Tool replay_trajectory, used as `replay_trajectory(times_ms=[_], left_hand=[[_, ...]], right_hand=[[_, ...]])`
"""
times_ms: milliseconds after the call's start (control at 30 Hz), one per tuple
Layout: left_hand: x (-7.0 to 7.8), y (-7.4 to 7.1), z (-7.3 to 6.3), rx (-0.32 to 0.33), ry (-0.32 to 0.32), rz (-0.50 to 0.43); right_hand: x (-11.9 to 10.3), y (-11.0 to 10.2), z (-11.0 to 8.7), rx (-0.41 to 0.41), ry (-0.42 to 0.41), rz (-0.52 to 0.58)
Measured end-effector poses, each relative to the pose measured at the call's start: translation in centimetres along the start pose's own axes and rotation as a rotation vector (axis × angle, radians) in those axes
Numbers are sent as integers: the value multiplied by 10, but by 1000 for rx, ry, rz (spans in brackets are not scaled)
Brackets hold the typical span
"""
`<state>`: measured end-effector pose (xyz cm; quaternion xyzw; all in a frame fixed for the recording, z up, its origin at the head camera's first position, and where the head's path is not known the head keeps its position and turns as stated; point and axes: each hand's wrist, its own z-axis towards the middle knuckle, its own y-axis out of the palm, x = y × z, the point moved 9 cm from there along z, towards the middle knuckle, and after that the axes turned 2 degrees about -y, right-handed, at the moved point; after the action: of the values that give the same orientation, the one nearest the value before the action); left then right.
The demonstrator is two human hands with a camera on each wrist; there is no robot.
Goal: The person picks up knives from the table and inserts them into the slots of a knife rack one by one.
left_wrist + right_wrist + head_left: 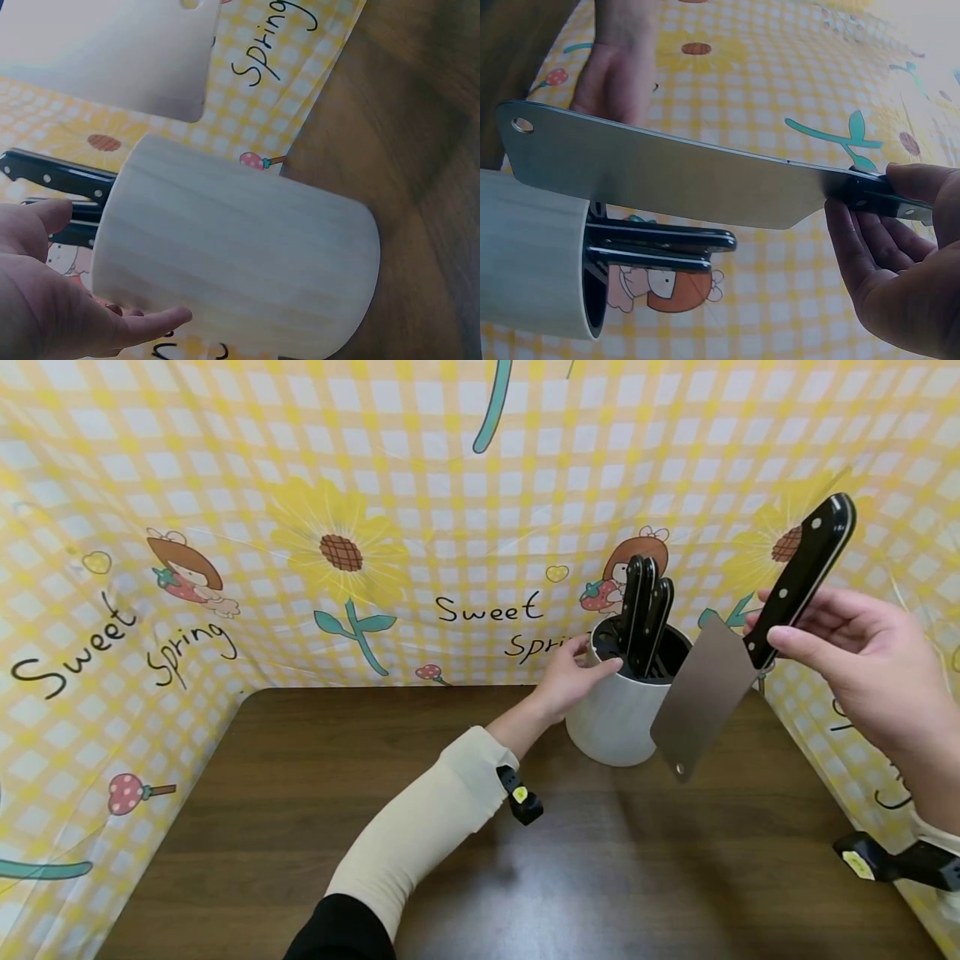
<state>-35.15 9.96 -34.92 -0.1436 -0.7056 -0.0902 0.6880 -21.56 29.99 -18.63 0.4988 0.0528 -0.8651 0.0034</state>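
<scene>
My right hand [870,652] pinches the black riveted handle [806,572] of a cleaver between thumb and fingers. Its broad steel blade [705,689] slants down to the left, in front of the knife block's right side in the head view. The white round knife block [618,722] stands upright on the table, with several black-handled knives [645,610] in its dark slotted insert. My left hand [570,681] is at the block's left rim, thumb and fingers apart. In the left wrist view the left fingers [150,324] lie along the block's side, and the thumb is near the handles.
The brown wooden table [300,827] carries the block near its back edge. A yellow checked cloth [360,468] with flowers and lettering stands as a wall behind and at both sides. Small black devices are strapped to both wrists.
</scene>
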Motion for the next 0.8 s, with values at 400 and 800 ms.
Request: replay_trajectory(times_ms=[400,800], left_hand=[[-6,0,0,133,8,-40],[-9,2,2,219,-55,-27]], right_hand=[[-15,-18,27,-34,-140,288],[-17,-33,55,20,-153,233]])
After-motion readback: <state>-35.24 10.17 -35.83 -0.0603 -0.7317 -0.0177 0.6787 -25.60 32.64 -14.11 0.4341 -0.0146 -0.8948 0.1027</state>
